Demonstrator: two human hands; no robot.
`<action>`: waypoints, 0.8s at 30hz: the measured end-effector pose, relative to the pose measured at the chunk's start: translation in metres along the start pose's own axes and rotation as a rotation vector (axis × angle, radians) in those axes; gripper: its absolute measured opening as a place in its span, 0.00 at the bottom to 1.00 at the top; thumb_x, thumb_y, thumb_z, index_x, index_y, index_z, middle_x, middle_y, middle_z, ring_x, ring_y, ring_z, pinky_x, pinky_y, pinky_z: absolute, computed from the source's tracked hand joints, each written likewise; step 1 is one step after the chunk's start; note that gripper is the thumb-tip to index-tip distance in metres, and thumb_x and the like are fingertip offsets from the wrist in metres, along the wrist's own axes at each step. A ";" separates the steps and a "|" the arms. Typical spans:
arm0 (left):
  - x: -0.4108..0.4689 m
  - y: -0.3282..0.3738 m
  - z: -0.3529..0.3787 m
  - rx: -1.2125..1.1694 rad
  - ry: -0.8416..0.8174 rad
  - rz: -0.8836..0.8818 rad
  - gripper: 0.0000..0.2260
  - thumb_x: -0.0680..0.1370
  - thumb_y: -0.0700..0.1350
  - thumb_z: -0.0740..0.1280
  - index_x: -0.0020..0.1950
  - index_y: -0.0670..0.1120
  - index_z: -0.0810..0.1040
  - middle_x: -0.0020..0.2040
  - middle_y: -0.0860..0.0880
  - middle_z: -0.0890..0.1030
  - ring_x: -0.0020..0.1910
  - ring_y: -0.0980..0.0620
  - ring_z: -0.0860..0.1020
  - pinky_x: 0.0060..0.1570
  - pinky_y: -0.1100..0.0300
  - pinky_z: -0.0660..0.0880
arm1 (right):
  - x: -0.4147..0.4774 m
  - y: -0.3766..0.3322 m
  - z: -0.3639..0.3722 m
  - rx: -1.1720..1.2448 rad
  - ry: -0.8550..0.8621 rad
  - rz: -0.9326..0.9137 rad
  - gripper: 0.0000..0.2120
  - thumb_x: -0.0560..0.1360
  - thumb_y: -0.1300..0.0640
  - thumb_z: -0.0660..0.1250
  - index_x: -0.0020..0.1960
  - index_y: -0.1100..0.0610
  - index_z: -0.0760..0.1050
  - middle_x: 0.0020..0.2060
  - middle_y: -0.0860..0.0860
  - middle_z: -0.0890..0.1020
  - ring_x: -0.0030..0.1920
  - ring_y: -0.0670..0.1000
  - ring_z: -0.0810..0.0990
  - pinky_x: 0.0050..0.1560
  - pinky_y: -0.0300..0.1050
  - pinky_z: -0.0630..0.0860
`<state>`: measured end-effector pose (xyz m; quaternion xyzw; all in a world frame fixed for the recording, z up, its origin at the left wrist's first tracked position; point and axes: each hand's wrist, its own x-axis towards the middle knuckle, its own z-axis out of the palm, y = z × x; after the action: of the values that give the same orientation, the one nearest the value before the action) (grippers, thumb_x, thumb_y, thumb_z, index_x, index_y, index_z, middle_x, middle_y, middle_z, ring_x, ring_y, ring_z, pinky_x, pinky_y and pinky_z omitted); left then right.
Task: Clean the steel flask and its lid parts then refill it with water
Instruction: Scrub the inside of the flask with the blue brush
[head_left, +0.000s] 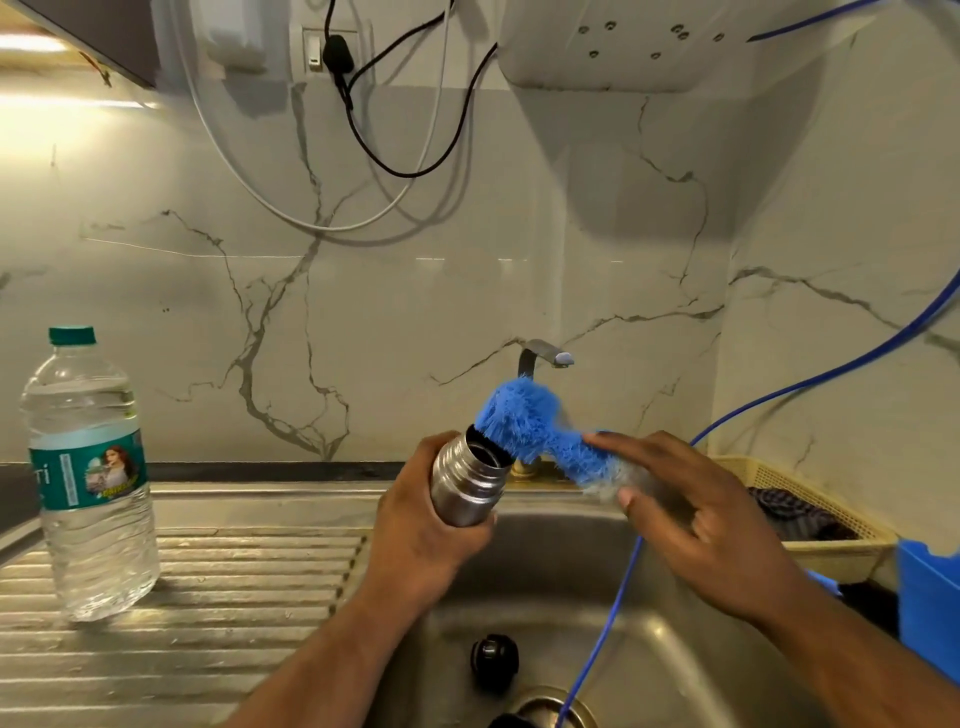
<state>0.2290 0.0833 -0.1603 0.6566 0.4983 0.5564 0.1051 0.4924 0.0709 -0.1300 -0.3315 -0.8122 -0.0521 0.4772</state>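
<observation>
Water bottle (88, 478) stands sealed, well left of the grip. Flask (467, 480) is clamped in left hand (421, 525) over sink (649, 649); brush (524, 421) is pinched by right hand (696, 514), bristles at the mouth. Lid part (494, 660) lies below. Scrubbing judged under way; refill not yet done.

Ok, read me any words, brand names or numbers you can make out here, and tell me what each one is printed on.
"ri": the only letters legible, at the left edge of the teal label on the plastic water bottle; the word is cut off.
Yellow wording under the picture on that label: too blurred to read.
Steel flask, blue brush, black lid part: no text visible.
</observation>
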 end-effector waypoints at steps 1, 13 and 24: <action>0.001 0.000 -0.001 0.033 0.021 0.021 0.36 0.64 0.44 0.83 0.65 0.63 0.70 0.53 0.59 0.80 0.49 0.62 0.79 0.41 0.75 0.74 | 0.000 -0.002 -0.002 -0.013 -0.036 0.004 0.24 0.78 0.44 0.68 0.72 0.35 0.70 0.51 0.42 0.78 0.47 0.49 0.80 0.47 0.47 0.77; 0.004 -0.012 -0.015 0.562 0.137 0.172 0.39 0.62 0.45 0.82 0.70 0.56 0.71 0.58 0.53 0.79 0.57 0.51 0.76 0.64 0.48 0.72 | 0.001 0.011 -0.019 -0.232 -0.288 0.053 0.31 0.74 0.42 0.72 0.71 0.23 0.62 0.51 0.37 0.78 0.47 0.42 0.78 0.44 0.47 0.79; -0.007 0.001 0.005 0.476 0.019 0.105 0.37 0.64 0.48 0.82 0.70 0.54 0.70 0.59 0.50 0.80 0.57 0.46 0.78 0.60 0.44 0.75 | 0.076 -0.041 -0.084 -0.665 -0.518 0.227 0.33 0.73 0.43 0.74 0.71 0.41 0.60 0.52 0.46 0.79 0.48 0.51 0.78 0.46 0.48 0.75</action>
<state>0.2345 0.0795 -0.1655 0.6824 0.5816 0.4343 -0.0862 0.5056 0.0421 -0.0138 -0.5565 -0.8025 -0.1733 0.1274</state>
